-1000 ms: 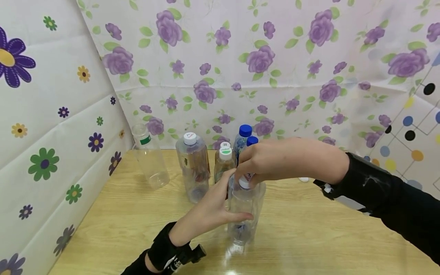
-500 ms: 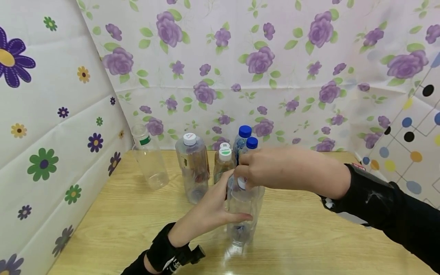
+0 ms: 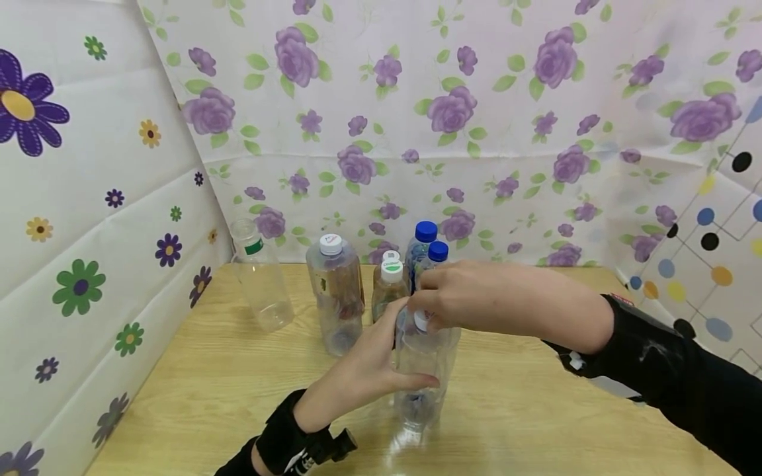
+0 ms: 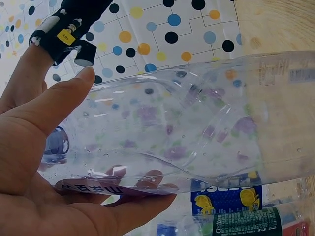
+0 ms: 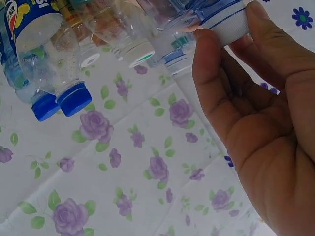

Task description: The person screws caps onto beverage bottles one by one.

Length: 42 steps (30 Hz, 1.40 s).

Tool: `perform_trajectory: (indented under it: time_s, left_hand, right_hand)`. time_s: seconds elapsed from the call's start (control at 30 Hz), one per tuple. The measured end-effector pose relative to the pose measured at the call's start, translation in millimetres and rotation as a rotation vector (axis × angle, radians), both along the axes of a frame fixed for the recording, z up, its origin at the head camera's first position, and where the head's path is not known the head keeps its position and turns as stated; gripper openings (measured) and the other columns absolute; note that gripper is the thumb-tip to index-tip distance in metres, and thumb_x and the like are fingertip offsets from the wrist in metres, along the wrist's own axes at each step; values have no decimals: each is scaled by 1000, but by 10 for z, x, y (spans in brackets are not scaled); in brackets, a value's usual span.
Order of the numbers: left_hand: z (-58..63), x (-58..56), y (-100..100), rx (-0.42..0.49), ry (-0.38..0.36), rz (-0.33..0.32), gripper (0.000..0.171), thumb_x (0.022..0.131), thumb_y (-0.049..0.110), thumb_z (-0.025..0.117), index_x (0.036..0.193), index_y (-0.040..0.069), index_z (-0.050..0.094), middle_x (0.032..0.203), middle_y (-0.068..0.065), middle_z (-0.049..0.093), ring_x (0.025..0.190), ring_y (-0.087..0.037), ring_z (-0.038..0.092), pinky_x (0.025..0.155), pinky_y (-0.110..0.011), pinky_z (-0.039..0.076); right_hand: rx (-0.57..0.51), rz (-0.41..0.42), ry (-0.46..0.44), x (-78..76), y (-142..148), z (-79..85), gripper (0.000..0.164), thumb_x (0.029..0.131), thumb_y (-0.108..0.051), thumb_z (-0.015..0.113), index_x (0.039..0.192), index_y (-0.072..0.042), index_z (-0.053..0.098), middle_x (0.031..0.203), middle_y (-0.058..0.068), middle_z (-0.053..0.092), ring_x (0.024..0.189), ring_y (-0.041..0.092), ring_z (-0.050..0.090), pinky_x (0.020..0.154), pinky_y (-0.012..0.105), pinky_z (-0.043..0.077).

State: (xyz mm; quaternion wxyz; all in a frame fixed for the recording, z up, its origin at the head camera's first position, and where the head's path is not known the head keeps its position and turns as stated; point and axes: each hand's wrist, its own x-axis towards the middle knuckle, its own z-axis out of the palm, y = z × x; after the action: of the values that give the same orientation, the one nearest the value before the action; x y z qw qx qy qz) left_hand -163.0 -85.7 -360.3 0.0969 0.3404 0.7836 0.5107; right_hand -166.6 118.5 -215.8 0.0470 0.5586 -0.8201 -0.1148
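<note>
A large clear plastic bottle [image 3: 419,360] stands upright on the table in front of me. My left hand [image 3: 378,360] grips its body from the left, thumb across the near side; the left wrist view shows the fingers wrapped behind the clear wall [image 4: 197,123]. At the top, my right hand [image 3: 458,294] pinches the bottle's white cap [image 5: 226,24] between thumb and fingers. In the head view the right fingers cover most of the cap. Close behind are two blue-capped bottles [image 3: 425,233] and two smaller white-capped bottles [image 3: 391,271].
To the left stands another large clear bottle [image 3: 339,297] with a white cap. Farther left is a capless clear bottle [image 3: 264,284] with a green band at its neck. Patterned cloth [image 3: 357,132] lines the back and sides of the wooden table [image 3: 536,396].
The right hand has dipped and turned slightly over the cap, covering more of it than a second ago. My left hand and the bottle hold their place.
</note>
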Motion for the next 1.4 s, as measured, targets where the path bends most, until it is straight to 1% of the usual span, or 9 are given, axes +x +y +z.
perform_trajectory:
  time_s: [0.2, 0.33, 0.5, 0.63, 0.87, 1.0, 1.23, 1.3, 1.4]
  left_hand:
    - [-6, 1, -2, 0, 22, -7, 99, 87, 37, 81, 159, 36, 13, 162, 15, 29, 149, -9, 32, 122, -36, 30]
    - [-4, -9, -8, -12, 40, 2, 102, 85, 39, 83, 160, 29, 15, 162, 8, 31, 148, -13, 34, 120, -41, 36]
    - [-4, -37, 3, 5, 80, 5, 103, 82, 31, 88, 158, 18, 20, 154, 1, 43, 140, -16, 45, 115, -42, 42]
    - [0, -39, 13, 5, 79, 15, 104, 80, 28, 90, 158, 16, 21, 149, -1, 49, 135, -17, 51, 113, -42, 45]
    - [-13, -24, 8, 4, 71, 16, 103, 81, 27, 89, 157, 17, 21, 149, -1, 48, 135, -16, 51, 113, -40, 45]
    - [-7, -32, 18, 14, 72, 13, 103, 81, 26, 89, 158, 17, 20, 149, 0, 49, 134, -15, 51, 112, -39, 46]
    - [74, -34, -56, -19, 42, 12, 107, 80, 25, 90, 158, 15, 18, 150, -6, 47, 137, -22, 48, 114, -47, 43]
    - [144, -30, -155, -40, 77, 18, 108, 78, 26, 91, 158, 13, 20, 151, -8, 46, 138, -24, 48, 114, -50, 42]
    - [286, -37, -355, -32, 131, -21, 109, 75, 24, 93, 157, 11, 23, 150, -10, 46, 135, -27, 50, 113, -50, 44]
  right_hand:
    - [-156, -27, -11, 11, 124, -151, 27, 98, -24, 70, 124, -17, 69, 96, -4, 59, 82, 7, 57, 68, 18, 51]
    - [-374, -78, -44, 20, 253, -389, 34, 96, -23, 73, 129, -16, 69, 105, -5, 63, 87, 6, 57, 71, 20, 52]
    - [-658, -248, -121, 37, 413, -737, 38, 93, -23, 76, 129, -18, 69, 114, -7, 67, 93, 5, 62, 72, 24, 56]
    - [-810, -388, -189, -14, 543, -1053, 28, 98, -19, 70, 126, -20, 71, 115, -8, 71, 95, 7, 67, 72, 27, 59]
    - [-805, -544, -315, -231, 717, -1636, 25, 101, -19, 66, 124, -12, 72, 116, 2, 73, 95, 14, 70, 78, 31, 61]
    - [-779, -566, -326, -347, 783, -1853, 21, 100, -16, 67, 120, -11, 74, 114, 2, 74, 92, 14, 70, 77, 31, 61]
    - [-764, -569, -347, -426, 829, -1976, 18, 100, -13, 67, 116, -11, 75, 109, 2, 75, 89, 12, 70, 74, 27, 60]
    - [-755, -568, -357, -428, 834, -1981, 19, 101, -13, 66, 117, -10, 75, 110, 3, 75, 89, 13, 70, 75, 26, 61]
    - [-743, -581, -356, -418, 867, -1991, 19, 101, -11, 65, 117, -9, 74, 112, 5, 74, 90, 13, 71, 75, 26, 61]
